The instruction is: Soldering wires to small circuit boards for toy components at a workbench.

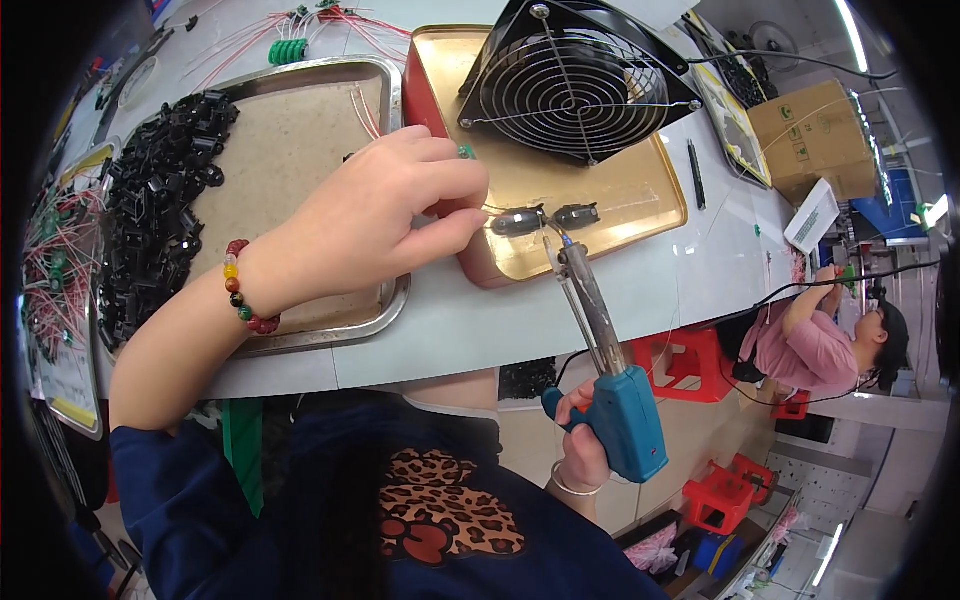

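Observation:
My left hand [425, 205] is closed in a pinch above the gold lid-like tray. A small green piece [466, 152] shows at its fingers, and red and white wires [366, 112] stick out behind it. Thin wire ends run from the fingertips to a dark, glossy oval part [517, 221] lying on the tray. A second dark part [576, 216] lies just to its right. My right hand [582, 450] grips the teal handle of a trigger-type soldering gun [630, 425]. Its tip points up and left, at the dark parts; whether it touches them I cannot tell.
A black fan with a wire guard [575, 105] stands on the gold tray [655, 205]. To the left, a metal tray [300, 90] holds many black parts [165, 190]. Wired green boards [55, 270] lie far left. A pen [696, 175], carton [815, 140], red stools [685, 365] and another person [810, 345] are rightward.

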Motion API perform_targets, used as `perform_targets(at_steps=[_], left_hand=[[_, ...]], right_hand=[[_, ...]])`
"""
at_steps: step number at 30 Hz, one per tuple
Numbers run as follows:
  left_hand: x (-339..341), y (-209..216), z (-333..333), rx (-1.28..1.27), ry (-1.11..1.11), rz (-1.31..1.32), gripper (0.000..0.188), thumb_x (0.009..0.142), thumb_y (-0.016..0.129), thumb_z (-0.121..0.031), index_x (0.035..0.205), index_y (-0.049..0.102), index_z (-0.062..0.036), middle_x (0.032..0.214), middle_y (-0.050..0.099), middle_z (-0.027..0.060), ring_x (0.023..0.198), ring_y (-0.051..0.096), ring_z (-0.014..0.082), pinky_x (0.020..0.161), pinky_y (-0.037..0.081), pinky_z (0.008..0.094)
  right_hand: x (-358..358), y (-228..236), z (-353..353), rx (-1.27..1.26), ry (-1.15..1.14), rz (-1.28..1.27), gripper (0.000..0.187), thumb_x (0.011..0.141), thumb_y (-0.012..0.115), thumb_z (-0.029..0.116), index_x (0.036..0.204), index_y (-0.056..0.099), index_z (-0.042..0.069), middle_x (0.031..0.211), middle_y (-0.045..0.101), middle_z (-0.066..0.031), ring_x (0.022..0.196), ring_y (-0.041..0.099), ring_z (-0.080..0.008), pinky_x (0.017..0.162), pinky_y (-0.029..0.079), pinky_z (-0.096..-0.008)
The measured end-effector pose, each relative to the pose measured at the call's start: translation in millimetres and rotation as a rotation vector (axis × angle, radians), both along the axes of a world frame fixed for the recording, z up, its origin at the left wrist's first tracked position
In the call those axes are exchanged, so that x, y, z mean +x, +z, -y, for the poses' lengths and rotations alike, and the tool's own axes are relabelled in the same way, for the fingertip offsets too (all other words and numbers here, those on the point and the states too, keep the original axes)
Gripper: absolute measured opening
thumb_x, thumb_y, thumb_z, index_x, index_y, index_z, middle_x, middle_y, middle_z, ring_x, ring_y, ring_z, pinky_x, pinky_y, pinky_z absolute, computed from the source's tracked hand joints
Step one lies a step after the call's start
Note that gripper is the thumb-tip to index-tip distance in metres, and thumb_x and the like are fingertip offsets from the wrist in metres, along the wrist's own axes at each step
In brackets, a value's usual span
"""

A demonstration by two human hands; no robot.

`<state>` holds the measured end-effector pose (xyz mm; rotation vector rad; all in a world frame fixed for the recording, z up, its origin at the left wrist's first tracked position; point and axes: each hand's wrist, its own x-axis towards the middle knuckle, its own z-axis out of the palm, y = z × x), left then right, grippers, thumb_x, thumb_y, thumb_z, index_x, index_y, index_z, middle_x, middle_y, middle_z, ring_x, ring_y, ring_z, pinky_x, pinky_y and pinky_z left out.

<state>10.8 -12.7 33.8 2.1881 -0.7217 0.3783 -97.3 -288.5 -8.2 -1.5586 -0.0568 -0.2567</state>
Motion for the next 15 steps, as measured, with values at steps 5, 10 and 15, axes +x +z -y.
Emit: perform_targets(at_steps=[5, 10, 15], left_hand=[[-0.8, -0.7, 0.4, 0.036, 0.002, 0.011, 0.011, 0.078, 0.06, -0.01, 0.077, 0.053, -0.0027, 0.072, 0.047, 0.0089, 0.072, 0.046, 0.0259, 0.063, 0.039, 0.0355], [-0.7, -1.8, 0.8, 0.025, 0.004, 0.035, 0.011, 0.078, 0.061, -0.01, 0.078, 0.053, -0.0028, 0.071, 0.047, 0.0091, 0.073, 0.046, 0.0262, 0.064, 0.04, 0.0358], [-0.6, -2.3, 0.8, 0.028, 0.003, 0.037, 0.01, 0.077, 0.061, -0.01, 0.078, 0.054, -0.0028, 0.072, 0.047, 0.0092, 0.073, 0.046, 0.0264, 0.064, 0.04, 0.0358]], right_hand=[[3.8, 3.8, 0.6, -0.224, 0.077, 0.103, 0.034, 0.074, 0.07, 0.031, 0.076, 0.06, -0.002, 0.062, 0.054, -0.0044, 0.058, 0.049, -0.0186, 0.05, 0.036, -0.0274], [2.3, 3.8, -1.4, -0.214, 0.086, 0.077, 0.034, 0.075, 0.07, 0.03, 0.076, 0.06, -0.002, 0.064, 0.054, -0.0057, 0.058, 0.048, -0.0186, 0.05, 0.036, -0.0282], [2.9, 7.7, -2.9, -0.221, 0.083, 0.095, 0.033, 0.076, 0.07, 0.029, 0.075, 0.059, -0.002, 0.067, 0.055, -0.0065, 0.059, 0.05, -0.0193, 0.05, 0.037, -0.0276]])
